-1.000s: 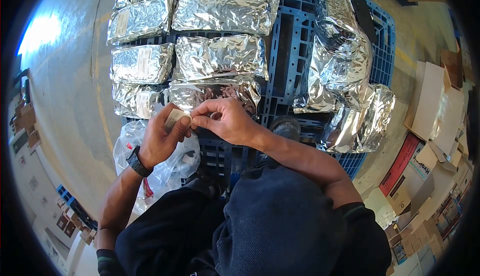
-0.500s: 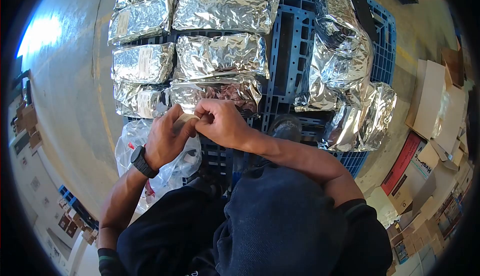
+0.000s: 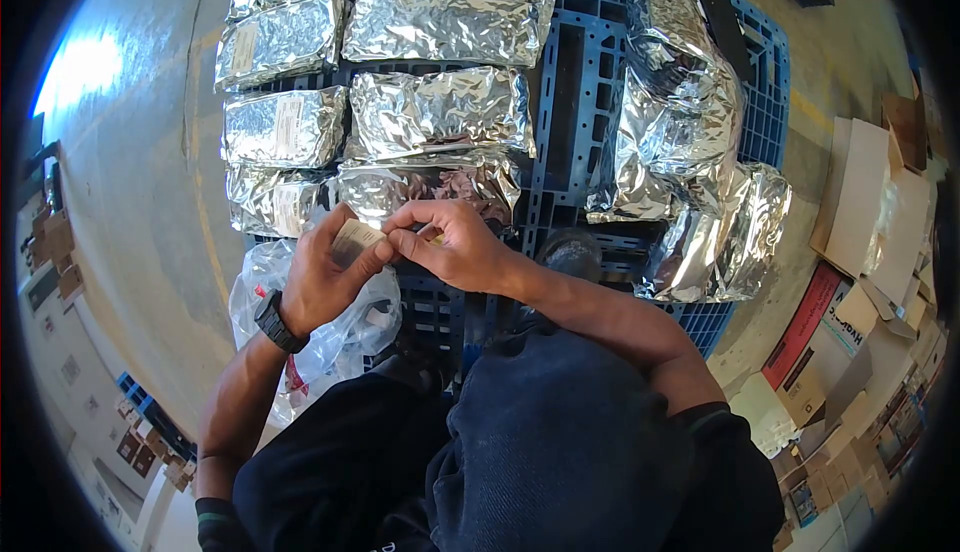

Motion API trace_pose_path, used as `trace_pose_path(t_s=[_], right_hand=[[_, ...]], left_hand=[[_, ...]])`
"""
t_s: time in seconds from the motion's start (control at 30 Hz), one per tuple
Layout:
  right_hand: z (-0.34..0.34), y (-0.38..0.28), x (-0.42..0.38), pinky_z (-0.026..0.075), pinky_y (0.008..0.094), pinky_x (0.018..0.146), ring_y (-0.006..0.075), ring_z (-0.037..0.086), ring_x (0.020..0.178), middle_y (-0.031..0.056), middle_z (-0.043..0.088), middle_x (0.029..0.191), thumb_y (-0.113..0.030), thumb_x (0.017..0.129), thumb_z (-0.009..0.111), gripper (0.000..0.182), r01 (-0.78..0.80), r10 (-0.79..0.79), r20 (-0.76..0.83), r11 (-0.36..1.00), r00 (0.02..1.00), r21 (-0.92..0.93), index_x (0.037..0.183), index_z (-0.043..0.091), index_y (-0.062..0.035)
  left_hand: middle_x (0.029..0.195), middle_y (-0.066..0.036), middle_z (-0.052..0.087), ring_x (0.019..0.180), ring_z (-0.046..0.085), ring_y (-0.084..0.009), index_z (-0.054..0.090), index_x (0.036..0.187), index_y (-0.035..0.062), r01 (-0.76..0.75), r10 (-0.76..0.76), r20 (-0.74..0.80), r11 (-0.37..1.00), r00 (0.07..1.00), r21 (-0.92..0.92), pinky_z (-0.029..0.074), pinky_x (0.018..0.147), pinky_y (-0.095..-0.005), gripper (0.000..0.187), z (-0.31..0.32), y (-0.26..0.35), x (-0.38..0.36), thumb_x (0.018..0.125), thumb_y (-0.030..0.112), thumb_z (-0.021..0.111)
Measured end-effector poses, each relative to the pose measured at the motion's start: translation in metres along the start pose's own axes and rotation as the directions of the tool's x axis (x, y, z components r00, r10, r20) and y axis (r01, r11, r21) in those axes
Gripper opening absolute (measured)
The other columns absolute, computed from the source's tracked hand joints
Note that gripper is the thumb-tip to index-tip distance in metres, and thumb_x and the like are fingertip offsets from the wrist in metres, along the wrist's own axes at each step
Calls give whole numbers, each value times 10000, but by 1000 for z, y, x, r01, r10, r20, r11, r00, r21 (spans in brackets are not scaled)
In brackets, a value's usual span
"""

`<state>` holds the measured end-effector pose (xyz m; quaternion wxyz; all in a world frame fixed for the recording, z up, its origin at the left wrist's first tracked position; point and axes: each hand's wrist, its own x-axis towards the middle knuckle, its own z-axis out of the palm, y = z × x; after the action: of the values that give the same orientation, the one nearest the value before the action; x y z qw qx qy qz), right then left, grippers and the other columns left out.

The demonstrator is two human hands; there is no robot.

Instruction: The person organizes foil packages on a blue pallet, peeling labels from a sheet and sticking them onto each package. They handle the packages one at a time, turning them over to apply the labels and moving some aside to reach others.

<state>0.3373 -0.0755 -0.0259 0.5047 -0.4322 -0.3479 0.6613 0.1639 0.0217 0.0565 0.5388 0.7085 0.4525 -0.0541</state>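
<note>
A small beige paper label [image 3: 355, 239] with faint print is in my left hand [image 3: 322, 277], held between thumb and fingers. My right hand [image 3: 452, 245] pinches at the label's right edge, thumb against the index finger. A small yellowish bit shows by the right hand's fingers, too small to name. Just beyond both hands lies a shiny silver foil pack [image 3: 430, 187], one of several in two columns. White printed labels show on the left column, such as on one foil pack [image 3: 285, 130].
The foil packs rest on a blue plastic pallet [image 3: 565, 102]. More foil packs [image 3: 680, 132] are heaped at its right, near a black flat object [image 3: 727, 37]. A clear plastic bag [image 3: 340, 347] lies below my left hand. Cardboard boxes [image 3: 865, 212] stand at the far right.
My left hand has turned and shifted slightly left, showing more of the label's printed face. The right hand's fingers have opened out a little while staying at the label's edge.
</note>
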Motion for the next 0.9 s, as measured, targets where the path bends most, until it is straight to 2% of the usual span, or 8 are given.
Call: trace_pose_path(t_s=[0.17, 0.3, 0.4, 0.5, 0.53, 0.6, 0.67, 0.9], right_hand=[[3, 1, 0, 518, 269, 677, 94, 633, 785, 57, 686, 854, -124, 904, 653, 135, 75, -91, -81, 981, 993, -181, 962, 678, -5], [4, 0, 3, 477, 316, 600, 185, 617, 644, 113, 653, 772, -103, 833, 678, 102, 186, -288, -224, 903, 931, -387, 861, 627, -18], [-10, 3, 4, 478, 266, 561, 82, 575, 648, 56, 626, 771, -95, 907, 587, 79, 139, -285, -352, 911, 892, -387, 872, 606, -26], [-26, 14, 10, 463, 250, 518, 95, 565, 620, 71, 613, 749, -228, 992, 420, 258, 155, -7, -542, 961, 840, 229, 946, 583, -34], [-39, -8, 8, 473, 256, 493, 112, 594, 633, 84, 642, 781, -240, 1017, 400, 294, -52, 257, -437, 902, 862, 428, 931, 596, -38], [-44, -14, 15, 485, 261, 482, 119, 616, 647, 109, 671, 827, -265, 1027, 415, 311, -83, 353, -468, 859, 810, 505, 896, 600, -53], [-52, -24, 13, 515, 260, 516, 119, 620, 648, 121, 684, 845, -243, 1006, 495, 268, -96, 295, -385, 883, 875, 459, 805, 565, -81], [-61, -23, 13, 387, 209, 638, 34, 468, 708, -47, 410, 703, -157, 935, 638, 315, -100, 127, -40, 906, 991, 412, 737, 393, -139]], left_hand=[[729, -110, 673, 667, 666, -174, 600, 917, 17, 41, -35, -50, 992, 998, 123, 510, 615, -316, 348, -1, -2, 4, 855, 320, 760], [807, -98, 697, 688, 685, -203, 626, 957, 19, -98, 193, -266, 938, 945, 334, 527, 660, -328, 234, -10, -18, 16, 848, 196, 733], [880, -100, 704, 777, 687, -209, 641, 993, 3, -107, 265, -469, 936, 842, 336, 528, 710, -322, 170, -23, -36, 21, 883, 128, 673], [870, -99, 698, 766, 672, -213, 661, 963, 11, -61, 167, -554, 977, 816, 205, 523, 715, -323, 132, -29, -27, 12, 852, 74, 695], [857, -92, 691, 754, 664, -214, 675, 940, 26, -138, 353, -541, 907, 763, 398, 522, 707, -331, 140, -31, -20, 8, 811, 46, 725], [845, -86, 685, 742, 656, -215, 689, 916, 42, -197, 528, -490, 794, 694, 576, 520, 698, -339, 163, -36, -5, 4, 769, 19, 755], [822, -67, 664, 721, 638, -211, 704, 898, 78, -407, 844, -152, 397, 515, 823, 515, 664, -350, 254, -43, 9, 2, 677, 9, 810], [834, -32, 635, 734, 602, -203, 729, 939, 118, -557, 909, 79, 180, 409, 810, 521, 674, -383, 303, -43, 23, -9, 648, 103, 809]])
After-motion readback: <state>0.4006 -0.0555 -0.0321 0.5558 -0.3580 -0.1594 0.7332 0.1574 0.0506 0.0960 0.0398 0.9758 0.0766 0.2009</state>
